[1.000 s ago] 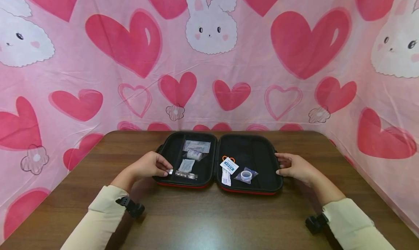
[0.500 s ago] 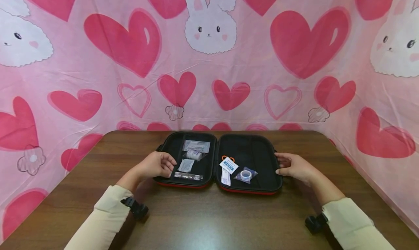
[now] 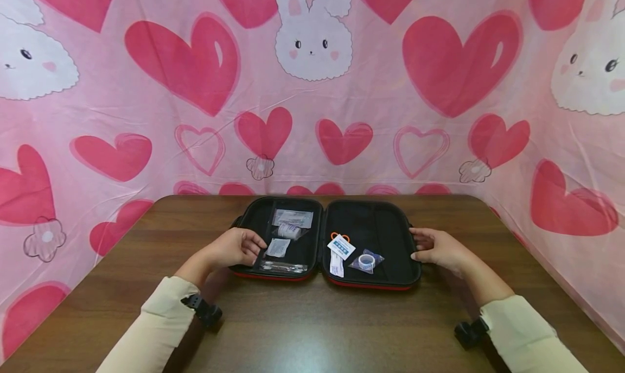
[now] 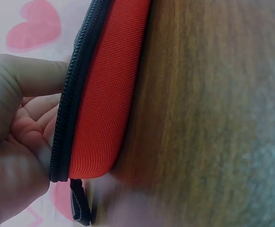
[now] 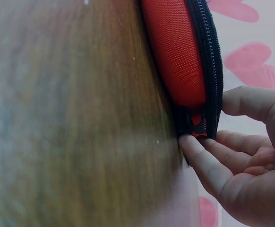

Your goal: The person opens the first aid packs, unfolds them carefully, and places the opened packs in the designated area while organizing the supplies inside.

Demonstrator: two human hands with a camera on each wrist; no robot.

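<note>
Head view: looking forward and down over table (image 3: 312,318) at case (image 3: 393,226), well back. Wrist views: close, low, facing case's opposite ends, rolled sideways. Common to head and left wrist: left hand (image 3: 236,247); to head and right wrist: right hand (image 3: 441,248).

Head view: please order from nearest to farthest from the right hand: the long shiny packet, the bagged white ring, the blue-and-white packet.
From the right hand:
1. Bagged white ring, in the case's right half.
2. Blue-and-white packet, same half, nearer the middle fold.
3. Long shiny packet, in the left half.
</note>
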